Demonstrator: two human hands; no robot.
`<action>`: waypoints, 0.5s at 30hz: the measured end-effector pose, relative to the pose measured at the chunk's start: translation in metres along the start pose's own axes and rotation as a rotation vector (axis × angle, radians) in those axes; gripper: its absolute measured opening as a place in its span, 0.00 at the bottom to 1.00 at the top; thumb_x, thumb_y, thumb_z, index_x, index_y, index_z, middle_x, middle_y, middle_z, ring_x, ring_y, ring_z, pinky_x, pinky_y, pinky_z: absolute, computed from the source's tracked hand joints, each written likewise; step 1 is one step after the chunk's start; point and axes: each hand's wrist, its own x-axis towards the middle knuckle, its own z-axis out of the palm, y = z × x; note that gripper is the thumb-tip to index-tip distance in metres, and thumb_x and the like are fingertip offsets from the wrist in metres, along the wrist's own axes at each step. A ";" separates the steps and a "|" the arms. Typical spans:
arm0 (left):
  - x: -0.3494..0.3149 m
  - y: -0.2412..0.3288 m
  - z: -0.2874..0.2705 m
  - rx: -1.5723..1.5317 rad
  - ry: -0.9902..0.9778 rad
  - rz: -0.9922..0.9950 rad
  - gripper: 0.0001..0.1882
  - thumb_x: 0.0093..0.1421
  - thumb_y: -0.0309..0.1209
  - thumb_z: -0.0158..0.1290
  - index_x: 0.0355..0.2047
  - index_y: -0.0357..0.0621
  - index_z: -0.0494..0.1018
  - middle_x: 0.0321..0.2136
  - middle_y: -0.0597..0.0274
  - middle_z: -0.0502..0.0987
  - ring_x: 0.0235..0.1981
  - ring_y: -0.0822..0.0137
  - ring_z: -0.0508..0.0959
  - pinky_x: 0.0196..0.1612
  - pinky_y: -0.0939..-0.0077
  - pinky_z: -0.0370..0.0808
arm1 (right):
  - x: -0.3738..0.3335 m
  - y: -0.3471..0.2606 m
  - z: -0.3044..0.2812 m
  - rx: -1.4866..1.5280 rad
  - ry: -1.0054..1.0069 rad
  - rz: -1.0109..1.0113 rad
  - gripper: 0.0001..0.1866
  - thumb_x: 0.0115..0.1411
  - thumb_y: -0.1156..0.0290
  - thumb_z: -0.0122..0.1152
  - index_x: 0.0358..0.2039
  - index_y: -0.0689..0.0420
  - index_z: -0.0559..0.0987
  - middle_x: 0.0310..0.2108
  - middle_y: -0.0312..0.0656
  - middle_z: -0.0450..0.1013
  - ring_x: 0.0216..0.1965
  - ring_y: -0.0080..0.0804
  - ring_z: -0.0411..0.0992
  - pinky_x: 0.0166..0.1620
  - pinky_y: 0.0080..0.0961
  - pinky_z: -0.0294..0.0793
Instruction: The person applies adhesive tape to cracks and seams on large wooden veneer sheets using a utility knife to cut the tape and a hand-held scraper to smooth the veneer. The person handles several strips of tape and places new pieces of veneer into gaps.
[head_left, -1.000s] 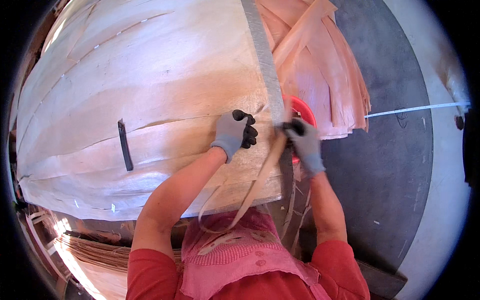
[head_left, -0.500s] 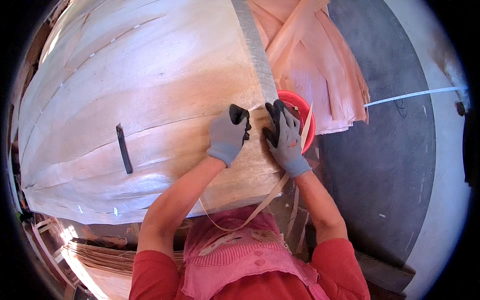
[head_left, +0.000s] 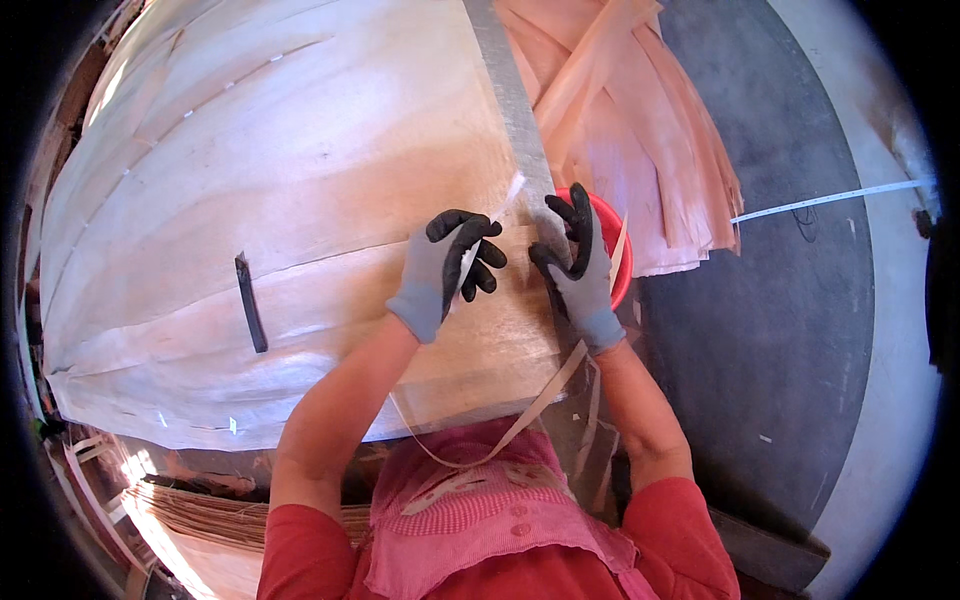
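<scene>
The left hand (head_left: 440, 268), in a grey glove with black fingers, pinches a thin pale strip of tape (head_left: 505, 200) between curled fingertips, holding it just above the large veneer sheet (head_left: 280, 190) near that sheet's right edge. The right hand (head_left: 580, 265) (gloved the same way) presses flat with fingers spread on the grey metal edge bar (head_left: 510, 95), touching the same strip, which trails down toward the person's lap. A red tub (head_left: 618, 240) sits just behind the right hand, with loose veneer strips (head_left: 640, 140) piled beyond it.
</scene>
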 end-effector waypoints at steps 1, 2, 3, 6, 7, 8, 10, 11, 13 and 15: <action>0.000 0.000 -0.008 -0.028 -0.054 0.001 0.13 0.66 0.38 0.50 0.39 0.40 0.75 0.22 0.55 0.79 0.12 0.68 0.76 0.11 0.81 0.65 | 0.006 -0.010 0.002 0.201 -0.011 -0.006 0.45 0.54 0.73 0.69 0.69 0.54 0.55 0.62 0.46 0.65 0.60 0.40 0.66 0.57 0.37 0.67; 0.002 -0.001 -0.017 -0.055 -0.109 0.002 0.14 0.67 0.38 0.49 0.40 0.39 0.75 0.22 0.55 0.79 0.12 0.68 0.76 0.11 0.81 0.66 | 0.011 -0.013 0.006 0.280 -0.034 0.027 0.45 0.55 0.73 0.69 0.69 0.55 0.55 0.56 0.44 0.70 0.52 0.32 0.71 0.54 0.29 0.69; 0.002 -0.002 -0.023 -0.082 -0.164 0.003 0.15 0.67 0.38 0.49 0.40 0.38 0.75 0.22 0.55 0.79 0.13 0.68 0.76 0.11 0.81 0.66 | 0.016 -0.016 0.010 0.436 -0.086 0.106 0.44 0.56 0.73 0.68 0.69 0.55 0.55 0.52 0.44 0.72 0.50 0.31 0.72 0.52 0.27 0.70; -0.001 -0.002 -0.015 -0.038 -0.148 -0.027 0.16 0.68 0.38 0.47 0.41 0.37 0.75 0.22 0.54 0.79 0.13 0.67 0.76 0.11 0.81 0.66 | 0.028 -0.022 0.003 0.644 -0.198 0.298 0.31 0.65 0.66 0.57 0.65 0.59 0.61 0.35 0.39 0.76 0.34 0.20 0.70 0.41 0.17 0.68; -0.004 -0.002 -0.013 -0.028 -0.151 -0.029 0.16 0.68 0.38 0.47 0.41 0.37 0.75 0.22 0.54 0.79 0.13 0.67 0.76 0.11 0.81 0.66 | 0.030 -0.024 0.000 0.605 -0.234 0.333 0.27 0.66 0.64 0.54 0.63 0.59 0.64 0.33 0.38 0.76 0.32 0.20 0.69 0.39 0.16 0.68; -0.007 -0.002 -0.011 -0.019 -0.154 -0.031 0.16 0.68 0.38 0.48 0.41 0.37 0.75 0.23 0.53 0.79 0.13 0.67 0.76 0.11 0.81 0.66 | 0.031 -0.024 -0.004 0.566 -0.270 0.368 0.24 0.67 0.62 0.52 0.60 0.59 0.67 0.32 0.38 0.76 0.30 0.19 0.68 0.37 0.16 0.67; -0.009 -0.005 -0.011 0.033 -0.173 -0.048 0.17 0.68 0.39 0.47 0.42 0.36 0.74 0.24 0.52 0.80 0.13 0.66 0.76 0.11 0.81 0.67 | 0.032 -0.025 -0.007 0.616 -0.263 0.488 0.16 0.64 0.67 0.60 0.49 0.61 0.78 0.27 0.36 0.75 0.24 0.19 0.69 0.27 0.16 0.65; -0.010 -0.007 -0.012 0.075 -0.189 -0.064 0.17 0.68 0.39 0.46 0.43 0.36 0.74 0.25 0.51 0.80 0.13 0.66 0.77 0.11 0.81 0.67 | 0.031 -0.026 -0.005 0.641 -0.234 0.475 0.14 0.63 0.68 0.60 0.47 0.61 0.79 0.27 0.36 0.75 0.23 0.19 0.69 0.27 0.15 0.64; -0.011 -0.012 -0.018 0.052 -0.237 -0.072 0.19 0.69 0.41 0.45 0.45 0.35 0.74 0.26 0.49 0.80 0.14 0.65 0.77 0.12 0.80 0.68 | 0.029 -0.031 -0.001 0.687 -0.174 0.446 0.11 0.62 0.69 0.61 0.42 0.62 0.81 0.26 0.35 0.75 0.22 0.19 0.68 0.26 0.15 0.64; -0.010 -0.022 -0.030 -0.079 -0.297 -0.055 0.21 0.69 0.42 0.43 0.47 0.34 0.73 0.28 0.47 0.81 0.14 0.64 0.78 0.12 0.79 0.68 | 0.031 -0.034 0.003 0.691 -0.127 0.465 0.08 0.61 0.72 0.63 0.37 0.62 0.82 0.26 0.34 0.75 0.20 0.18 0.68 0.23 0.14 0.63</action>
